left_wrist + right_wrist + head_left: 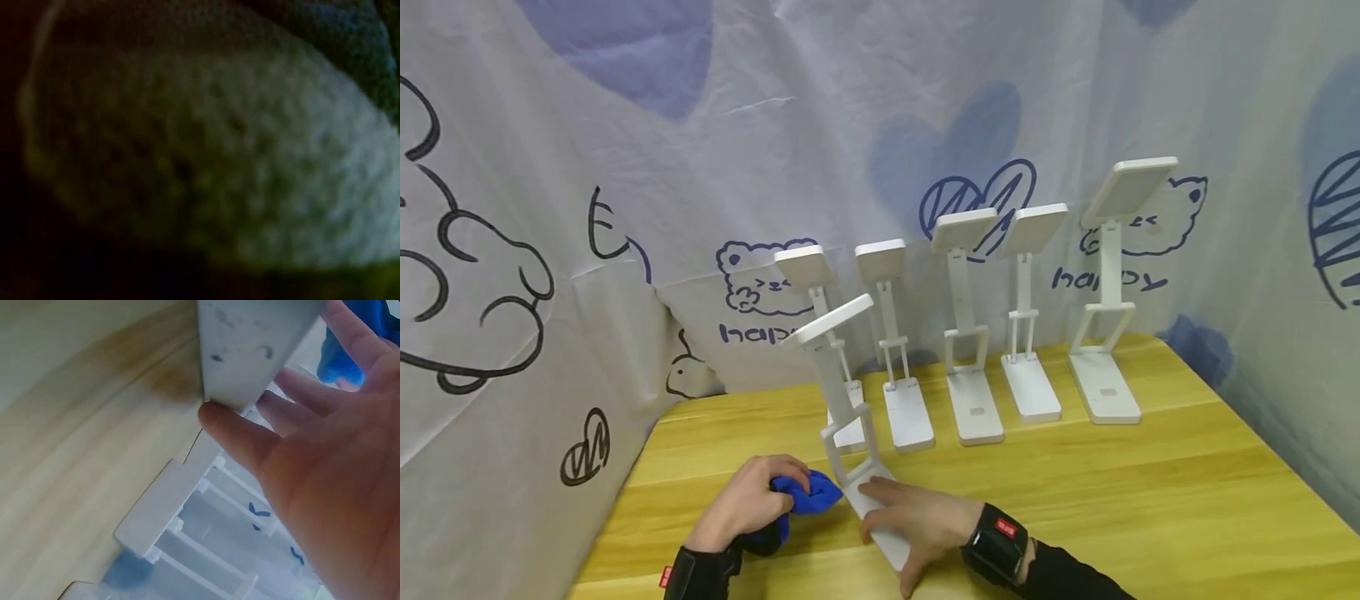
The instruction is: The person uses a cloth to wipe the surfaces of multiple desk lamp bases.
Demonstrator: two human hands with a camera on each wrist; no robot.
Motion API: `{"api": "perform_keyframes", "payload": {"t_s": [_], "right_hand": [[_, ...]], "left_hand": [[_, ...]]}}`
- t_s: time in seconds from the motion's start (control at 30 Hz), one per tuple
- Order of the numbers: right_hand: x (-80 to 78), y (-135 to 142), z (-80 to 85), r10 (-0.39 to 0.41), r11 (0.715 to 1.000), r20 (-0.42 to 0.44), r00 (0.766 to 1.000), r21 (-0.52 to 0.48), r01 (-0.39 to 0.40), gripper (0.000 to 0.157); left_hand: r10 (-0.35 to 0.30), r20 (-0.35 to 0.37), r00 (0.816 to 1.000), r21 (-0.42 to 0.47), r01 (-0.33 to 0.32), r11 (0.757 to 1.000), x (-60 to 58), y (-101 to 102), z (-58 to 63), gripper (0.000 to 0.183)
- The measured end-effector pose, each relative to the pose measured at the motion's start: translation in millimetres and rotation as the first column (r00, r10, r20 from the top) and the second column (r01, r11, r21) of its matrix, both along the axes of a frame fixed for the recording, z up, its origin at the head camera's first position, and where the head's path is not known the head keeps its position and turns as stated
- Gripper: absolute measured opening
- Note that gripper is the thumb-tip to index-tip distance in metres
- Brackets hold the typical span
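Blue cloth [808,493] gripped by L hand [752,500]; stand [865,467] base pressed on desk [1150,492] by flat, open R hand [917,521].

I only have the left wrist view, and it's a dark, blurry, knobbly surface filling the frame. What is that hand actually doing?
Observer: In the head view the left hand grips a bunched blue cloth beside a white stand.
Operator: Is the other hand free?
Observer: No. The right hand lies flat on that stand's base, fingers straight, pressing it to the wooden table.
Operator: Any marks on the stand?
Observer: The right wrist view shows dark smudges on its white base.
Operator: Is it the only one?
Observer: No, five more white stands stand in a row behind.
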State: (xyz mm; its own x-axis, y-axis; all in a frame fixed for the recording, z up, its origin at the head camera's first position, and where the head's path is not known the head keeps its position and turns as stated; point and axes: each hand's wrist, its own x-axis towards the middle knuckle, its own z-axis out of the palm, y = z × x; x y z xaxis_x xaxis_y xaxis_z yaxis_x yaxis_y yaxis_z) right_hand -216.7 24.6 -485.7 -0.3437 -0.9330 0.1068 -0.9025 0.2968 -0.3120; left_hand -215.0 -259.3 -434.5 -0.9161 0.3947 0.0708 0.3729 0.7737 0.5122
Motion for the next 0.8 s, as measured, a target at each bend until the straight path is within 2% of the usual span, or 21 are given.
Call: {"api": "perform_keyframes", "payload": {"t_s": [0.17,0.3,0.57,0.8], "right_hand": [[-6.9,-11.6,-3.0,0.031,0.999,-0.026,0.999,-0.037,-0.032,0.077],[-11.4,-20.7,-1.9,0.038,0.999,0.006,0.999,-0.012,-0.038,0.077],[-19.9,-37.6,-1.7,0.088,0.996,0.013,0.996,-0.031,-0.087,0.075],[-23.0,-47.6,-2.5,0.047,0.998,0.056,0.997,-0.048,-0.045,0.069]], "left_hand": [[-0.006,0.000,1.000,0.014,0.006,1.000,0.1,-2.0,0.8,0.031],[-0.005,0.011,1.000,0.013,0.004,1.000,1.6,-2.8,4.7,0.031],[0.005,0.050,0.999,-0.042,-0.003,0.999,0.9,-3.2,9.5,0.029],[0.021,0.087,0.996,-0.039,-0.017,0.999,1.6,-5.4,11.0,0.027]]}}
